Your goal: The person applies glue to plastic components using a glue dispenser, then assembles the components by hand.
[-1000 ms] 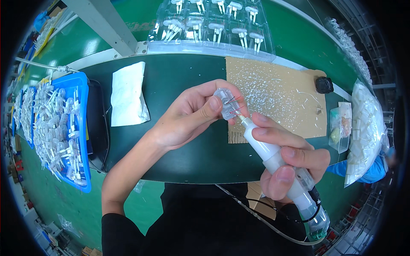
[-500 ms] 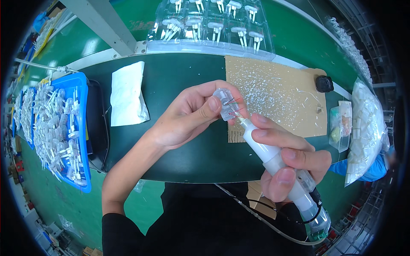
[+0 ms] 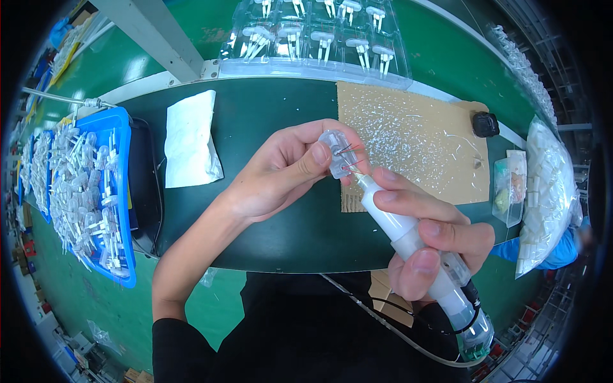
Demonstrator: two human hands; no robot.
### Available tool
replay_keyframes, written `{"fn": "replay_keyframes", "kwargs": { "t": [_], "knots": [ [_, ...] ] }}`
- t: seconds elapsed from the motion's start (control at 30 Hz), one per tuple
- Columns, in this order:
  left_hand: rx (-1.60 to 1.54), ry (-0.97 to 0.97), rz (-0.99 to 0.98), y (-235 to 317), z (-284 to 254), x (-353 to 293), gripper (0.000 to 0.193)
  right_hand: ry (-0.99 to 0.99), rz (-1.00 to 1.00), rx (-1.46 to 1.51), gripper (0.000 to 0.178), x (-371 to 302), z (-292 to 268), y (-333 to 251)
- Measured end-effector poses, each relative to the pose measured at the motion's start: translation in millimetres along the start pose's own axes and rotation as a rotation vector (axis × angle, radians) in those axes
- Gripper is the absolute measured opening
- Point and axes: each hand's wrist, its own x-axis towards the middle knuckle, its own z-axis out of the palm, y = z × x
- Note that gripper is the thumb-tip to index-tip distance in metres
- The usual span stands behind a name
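Note:
Between thumb and fingers, my left hand [image 3: 284, 169] pinches a small clear plastic housing [image 3: 332, 152] over the middle of the dark green table. Thin wires, some of them red, stick out of its right side. My right hand [image 3: 434, 239] is wrapped round a thick white pen-shaped tool [image 3: 393, 217] with a translucent rear end and a cable. The narrow metal tip of this tool points up and left, right at the wires; whether it touches them is too fine to make out.
Left stands a blue bin [image 3: 124, 191] full of clear and white parts, near a folded white cloth [image 3: 190, 140]. Cardboard [image 3: 440, 134] with white scraps lies right, a black block [image 3: 485, 124] at its corner. Behind is a clear tray [image 3: 313, 69] of white parts; far right, a bulging plastic bag [image 3: 546, 198].
Almost nothing differs. The tool's tip and my right hand have shifted very slightly up and left, while my left hand keeps its hold on the clear housing.

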Motion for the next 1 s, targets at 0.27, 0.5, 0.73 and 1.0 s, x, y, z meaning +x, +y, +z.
{"fn": "replay_keyframes", "kwargs": {
  "t": [0.27,0.5,0.73,1.0],
  "knots": [
    [-0.016,0.003,-0.027,2.4,2.1,-0.5,0.046,-0.005,-0.006,0.05,0.017,-0.4,-2.1,-1.0],
    [-0.008,0.009,-0.018,2.3,1.1,-0.9,0.047,-0.017,0.006,0.034,0.018,-0.3,-0.9,0.0],
    [-0.009,-0.004,-0.028,3.7,0.5,-1.3,0.046,-0.001,0.026,0.07,0.017,-0.2,-0.5,-2.0],
    [-0.004,-0.009,-0.011,2.3,-0.6,-1.3,0.045,0.003,0.01,0.057,0.017,0.7,-2.1,-1.6]
  ]
}}
